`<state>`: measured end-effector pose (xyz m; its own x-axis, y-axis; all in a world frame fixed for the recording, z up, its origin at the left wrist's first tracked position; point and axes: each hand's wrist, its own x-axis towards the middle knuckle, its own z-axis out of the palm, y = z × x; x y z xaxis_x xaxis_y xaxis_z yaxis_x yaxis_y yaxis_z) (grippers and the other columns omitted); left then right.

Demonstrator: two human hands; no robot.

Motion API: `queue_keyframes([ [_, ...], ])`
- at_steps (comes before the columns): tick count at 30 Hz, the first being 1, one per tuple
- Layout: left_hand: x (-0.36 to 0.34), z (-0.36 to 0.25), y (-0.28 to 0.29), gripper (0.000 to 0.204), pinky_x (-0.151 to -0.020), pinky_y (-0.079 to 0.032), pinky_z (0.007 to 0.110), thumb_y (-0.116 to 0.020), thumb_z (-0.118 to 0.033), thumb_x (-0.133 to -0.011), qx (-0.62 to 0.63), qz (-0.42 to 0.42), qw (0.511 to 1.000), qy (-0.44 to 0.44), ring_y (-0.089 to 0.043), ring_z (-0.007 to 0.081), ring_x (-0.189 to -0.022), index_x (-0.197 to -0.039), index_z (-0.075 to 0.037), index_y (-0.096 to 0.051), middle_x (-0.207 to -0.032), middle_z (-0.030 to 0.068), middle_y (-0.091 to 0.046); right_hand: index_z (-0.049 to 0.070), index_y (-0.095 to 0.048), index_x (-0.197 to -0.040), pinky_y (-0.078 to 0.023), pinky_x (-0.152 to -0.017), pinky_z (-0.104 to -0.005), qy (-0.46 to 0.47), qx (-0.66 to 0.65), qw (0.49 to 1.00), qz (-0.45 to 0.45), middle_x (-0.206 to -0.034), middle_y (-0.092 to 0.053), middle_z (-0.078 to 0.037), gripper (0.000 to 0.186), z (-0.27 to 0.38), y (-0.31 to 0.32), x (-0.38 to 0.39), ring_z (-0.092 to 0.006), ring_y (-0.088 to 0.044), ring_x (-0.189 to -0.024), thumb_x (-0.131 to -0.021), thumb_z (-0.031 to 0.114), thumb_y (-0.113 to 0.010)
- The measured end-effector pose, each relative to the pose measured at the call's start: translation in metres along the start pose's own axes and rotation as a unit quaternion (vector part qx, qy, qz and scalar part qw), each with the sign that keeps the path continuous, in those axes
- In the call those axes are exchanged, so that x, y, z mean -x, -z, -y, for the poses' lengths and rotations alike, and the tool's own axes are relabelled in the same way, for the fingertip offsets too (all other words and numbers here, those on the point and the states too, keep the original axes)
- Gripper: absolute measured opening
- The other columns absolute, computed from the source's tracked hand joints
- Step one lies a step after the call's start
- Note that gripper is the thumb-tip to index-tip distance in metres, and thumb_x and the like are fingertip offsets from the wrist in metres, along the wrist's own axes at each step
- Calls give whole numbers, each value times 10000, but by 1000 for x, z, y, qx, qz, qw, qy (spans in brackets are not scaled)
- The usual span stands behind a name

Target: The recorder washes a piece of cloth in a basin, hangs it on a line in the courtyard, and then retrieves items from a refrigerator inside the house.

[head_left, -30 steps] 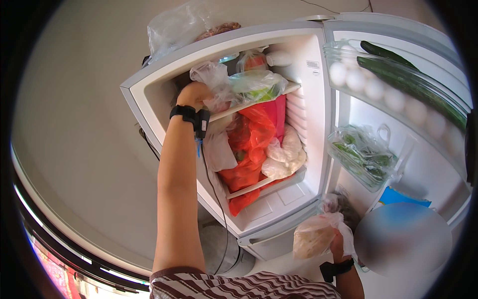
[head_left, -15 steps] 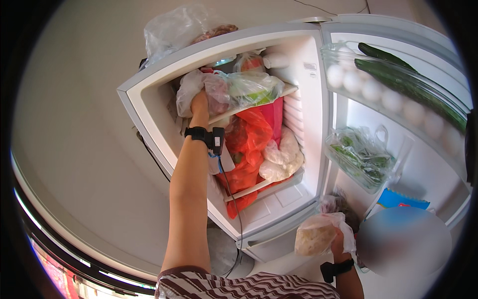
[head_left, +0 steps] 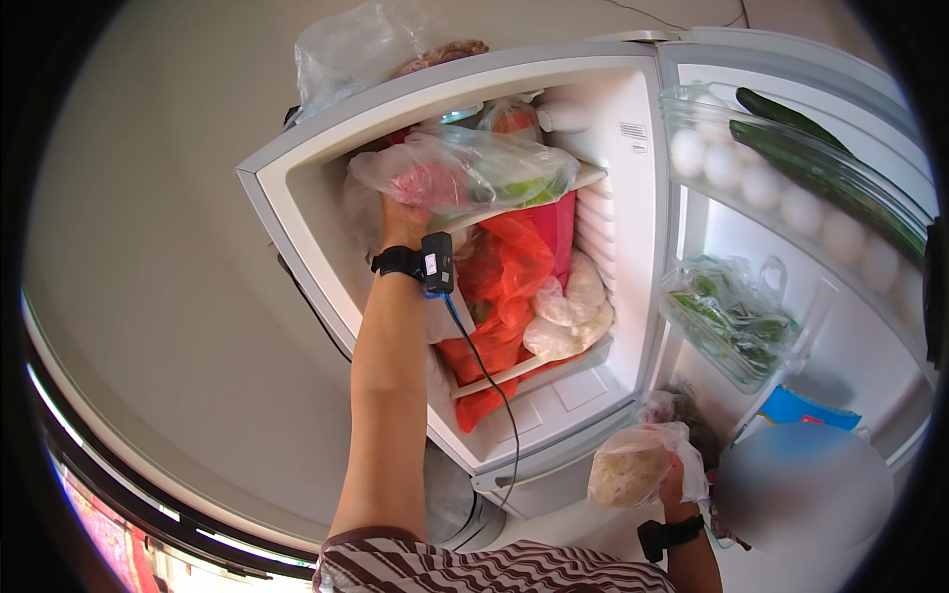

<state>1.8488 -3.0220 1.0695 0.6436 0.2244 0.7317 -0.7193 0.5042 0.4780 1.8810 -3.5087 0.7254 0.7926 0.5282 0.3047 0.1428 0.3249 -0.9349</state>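
Note:
Inside the open refrigerator, my left hand [head_left: 403, 221] is at the top shelf, closed at the near edge of a clear plastic bag [head_left: 427, 185] with something pink in it. The bag hides most of those fingers. Beside it on the shelf, the clear plastic shows something green [head_left: 534, 188] inside. Low on the right, outside the refrigerator, my right hand [head_left: 674, 480] grips a thin plastic bag [head_left: 629, 468] with pale, lumpy contents. A darker bag [head_left: 682, 407] hangs just behind that one, partly hidden.
Red plastic bags [head_left: 504, 262] and a whitish bag [head_left: 573, 321] fill the lower shelf. The open door [head_left: 727, 232] holds eggs [head_left: 761, 186], cucumbers [head_left: 811, 158] and bagged greens [head_left: 727, 311]. A blurred patch covers the lower door. A cable [head_left: 494, 381] trails from my left wrist.
My left hand has drawn back slightly toward me, and the bag's pink contents now show above it. The view has shifted a little; my right hand still holds its bag.

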Motion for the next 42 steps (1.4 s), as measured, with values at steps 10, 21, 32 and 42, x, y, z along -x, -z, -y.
queue_keyframes([
  [10, 27, 10, -68, 322, -821, -420, 380, -394, -271, -884, -663, -161, 712, -164, -519, 280, -962, -1092, -50, -503, -1047, 151, -543, 19, -504, -952, -393, -745, -236, -20, -25, 999, 22, -893, -512, -40, 164, 120, -73, -55, -120, -486, -837, -801, 63, -457],
  [21, 80, 4, -129, 225, -732, -440, 357, -494, -193, -805, -855, -184, 416, -248, -557, 288, -818, -943, -26, -558, -890, 172, -578, 31, -421, -1147, -376, -777, -223, 102, -25, 977, 183, -967, -501, -46, 358, 153, -138, -88, -100, -483, -857, -796, 15, -485],
  [32, 189, 108, -190, 282, -832, -406, 355, -551, -180, -743, -560, 277, 773, 113, -529, 276, -954, -957, 3, -554, -1023, 160, -551, 46, -395, -1239, -443, -770, -271, 218, 82, 956, 179, -1130, -509, -138, 568, 104, -129, -75, -157, -559, -904, -728, 101, -637],
  [42, 85, 83, -92, 612, -962, -217, 585, -587, -257, -761, -922, 133, 358, -64, -273, 267, -1255, -1302, -136, -327, -1371, 94, -277, 19, -618, -929, -448, -726, -257, 20, 18, 999, 44, -864, -632, -35, 204, 91, -79, -35, -102, -571, -800, -726, 29, -607],
])
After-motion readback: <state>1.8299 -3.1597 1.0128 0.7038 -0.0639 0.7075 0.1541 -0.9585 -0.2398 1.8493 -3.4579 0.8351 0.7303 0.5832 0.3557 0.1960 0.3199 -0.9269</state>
